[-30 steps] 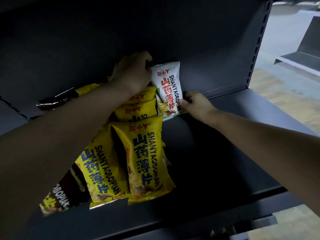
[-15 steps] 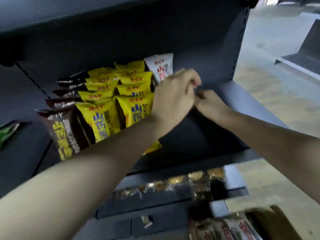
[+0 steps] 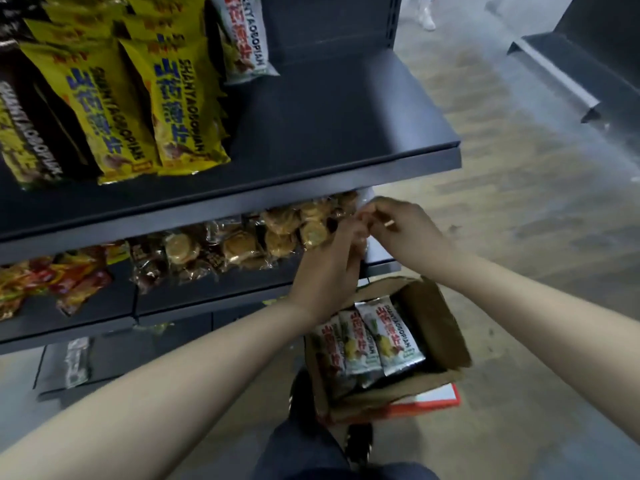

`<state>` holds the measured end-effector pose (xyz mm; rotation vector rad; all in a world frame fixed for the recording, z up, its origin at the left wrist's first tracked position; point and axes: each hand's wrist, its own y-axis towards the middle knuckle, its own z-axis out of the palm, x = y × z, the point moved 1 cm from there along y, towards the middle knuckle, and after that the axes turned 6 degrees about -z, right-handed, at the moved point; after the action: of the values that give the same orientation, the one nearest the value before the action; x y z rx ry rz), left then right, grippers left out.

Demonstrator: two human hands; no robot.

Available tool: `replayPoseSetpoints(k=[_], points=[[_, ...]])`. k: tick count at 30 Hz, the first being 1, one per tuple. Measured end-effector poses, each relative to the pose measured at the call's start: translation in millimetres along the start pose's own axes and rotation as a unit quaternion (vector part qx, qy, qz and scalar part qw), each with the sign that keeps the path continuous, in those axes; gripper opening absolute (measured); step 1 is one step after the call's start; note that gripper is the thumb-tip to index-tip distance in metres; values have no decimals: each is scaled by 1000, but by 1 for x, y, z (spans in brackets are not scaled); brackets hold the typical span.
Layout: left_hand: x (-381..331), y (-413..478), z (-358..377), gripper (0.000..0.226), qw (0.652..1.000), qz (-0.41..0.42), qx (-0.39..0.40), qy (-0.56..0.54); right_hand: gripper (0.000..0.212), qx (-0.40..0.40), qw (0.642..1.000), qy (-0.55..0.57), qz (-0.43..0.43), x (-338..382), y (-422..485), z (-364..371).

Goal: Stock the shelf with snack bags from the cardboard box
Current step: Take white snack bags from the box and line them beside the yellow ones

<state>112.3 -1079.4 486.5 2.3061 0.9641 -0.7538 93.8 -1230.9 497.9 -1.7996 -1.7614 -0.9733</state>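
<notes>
Material of shelf (image 3: 346,133): dark metal, smooth matt paint. The yellow snack bags (image 3: 180,109): glossy plastic film, creased. The white snack bags (image 3: 388,334): same shiny film. The cardboard box (image 3: 440,323): brown, matt, rough, crumpled flaps. The biscuit packs (image 3: 242,244): clear shiny wrap. The floor (image 3: 519,202): dull, wood-look.

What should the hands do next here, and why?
Probably lower the right hand into the cardboard box and pick up a white snack bag. It meets the left hand above the box, and neither seems to hold a bag. Only one white bag stands on the upper shelf beside the yellow bags, with bare shelf to its right.
</notes>
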Motion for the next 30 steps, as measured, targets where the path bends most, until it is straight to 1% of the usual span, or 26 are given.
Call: replayPoseSetpoints(k=[3,4,6,8,10,12,15,17,19,22,25,30], points=[[22,-18,32,6,990,-86,97,53,16,81,993,-9,85,-36,-41,16],[30,-25,42,7,980,-122,143,62,15,104,988,-12,111,-49,-54,23],[45,-39,62,21,951,-191,227,83,13,148,976,-23,158,-75,-79,39],[61,-51,79,33,920,-247,287,102,18,196,955,-30,221,-100,-99,55],[73,-60,95,33,884,-302,343,102,26,233,934,-30,268,-123,-113,70],[82,-65,113,29,854,-339,384,89,29,247,921,-33,299,-142,-121,82],[95,-69,139,25,822,-385,411,84,37,235,909,-53,341,-163,-127,99],[105,-69,156,31,810,-417,406,74,40,216,908,-72,351,-174,-128,111],[114,-69,172,36,807,-446,382,57,43,203,908,-83,358,-181,-129,124],[125,-63,190,38,805,-482,345,39,54,195,911,-98,350,-188,-125,143],[137,-54,210,40,806,-481,335,75,64,194,914,-130,333,-196,-116,159],[143,-50,244,31,805,-440,397,33,94,204,891,-160,373,-216,-108,182]])
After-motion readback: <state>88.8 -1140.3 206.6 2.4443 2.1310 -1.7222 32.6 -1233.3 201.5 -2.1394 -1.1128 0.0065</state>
